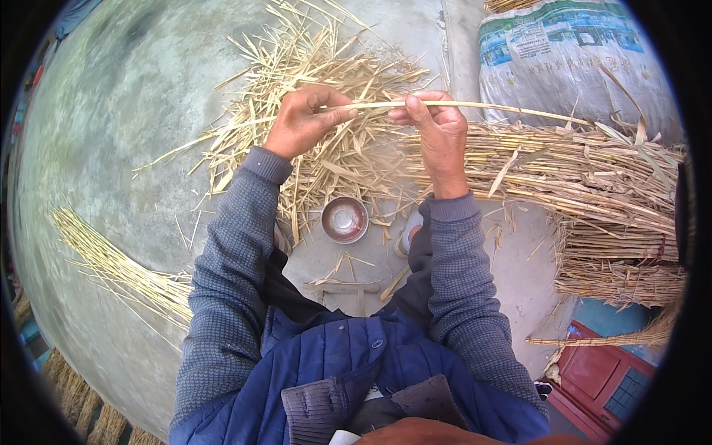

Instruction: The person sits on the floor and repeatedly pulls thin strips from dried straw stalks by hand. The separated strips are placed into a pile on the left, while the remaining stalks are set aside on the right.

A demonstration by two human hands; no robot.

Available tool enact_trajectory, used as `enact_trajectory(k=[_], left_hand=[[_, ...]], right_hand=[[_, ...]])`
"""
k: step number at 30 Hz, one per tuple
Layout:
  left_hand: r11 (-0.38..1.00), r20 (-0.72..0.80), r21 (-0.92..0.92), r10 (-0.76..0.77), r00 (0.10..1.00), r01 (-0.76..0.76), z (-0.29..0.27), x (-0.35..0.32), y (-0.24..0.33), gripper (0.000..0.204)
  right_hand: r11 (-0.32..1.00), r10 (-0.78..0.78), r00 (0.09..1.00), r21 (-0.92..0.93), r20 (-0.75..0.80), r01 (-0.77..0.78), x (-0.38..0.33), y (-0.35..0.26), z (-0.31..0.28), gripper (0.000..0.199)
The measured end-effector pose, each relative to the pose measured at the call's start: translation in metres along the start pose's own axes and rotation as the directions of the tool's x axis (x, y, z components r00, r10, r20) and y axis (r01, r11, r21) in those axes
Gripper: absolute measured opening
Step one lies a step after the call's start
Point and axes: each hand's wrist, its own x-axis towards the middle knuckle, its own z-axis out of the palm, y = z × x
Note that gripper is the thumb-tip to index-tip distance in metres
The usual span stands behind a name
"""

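- Grip: my left hand (pixel 300 122) pinches a slender pale stalk (pixel 515 110) between thumb and fingers; my right hand (pixel 437 137) holds it too, thumb and fingers around it.
- Stalk position: spans the narrow gap between both hands, then runs well out past the right one, bending slightly downward toward its far end.
- Edges, right side: that far end lies over a thick bundle of dry stalks (pixel 549 167), just below the near edge of a white-and-blue sack (pixel 578 81). Sideways room is tightest here.
- Edges, left side: beyond the left hand, concrete floor (pixel 111 141) stretches broadly outward; a loose sheaf of thin straw (pixel 122 263) lies well below and left of that hand.
- Under the grip: a heap of stripped leaves and straw (pixel 326 163), reaching past both hands on the far side. Height of hands above it: cannot tell.
- Nearer me than the grip: a round metal bowl (pixel 345 219), between my feet.
- Surface: grey concrete, mottled; a seam (pixel 446 44) runs away beyond the right hand.
- Room: lower right of the right hand, further stacked bundles (pixel 619 282), then a red door (pixel 601 374).
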Motion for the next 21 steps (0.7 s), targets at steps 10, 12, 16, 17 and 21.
enact_trajectory(k=[10,12,16,17,21], left_hand=[[0.904,-0.291,-0.407,-0.263,0.920,0.129,-0.059,0.008,-0.016,0.015],[0.919,-0.427,-0.390,-0.241,0.872,0.064,-0.080,0.009,-0.023,0.020],[0.882,-0.433,0.405,-0.046,0.900,0.240,-0.077,0.011,-0.030,0.033],[0.729,-0.324,0.674,0.146,0.935,0.120,-0.065,0.011,-0.030,0.040],[0.755,-0.029,0.565,0.421,0.907,-0.332,-0.012,0.015,-0.020,0.035]], right_hand=[[1.000,0.006,1.000,-0.017,-0.004,-0.006,-0.001,0.007,-0.025,0.019],[0.998,0.004,0.999,-0.065,-0.045,-0.007,0.002,0.007,-0.031,0.019],[0.997,0.071,0.996,-0.039,-0.054,-0.073,0.004,0.012,-0.026,0.022],[0.996,0.087,0.995,-0.025,-0.057,-0.089,0.004,0.016,-0.021,0.022],[0.991,0.132,0.990,-0.023,-0.040,-0.133,0.004,0.033,0.001,0.024]])
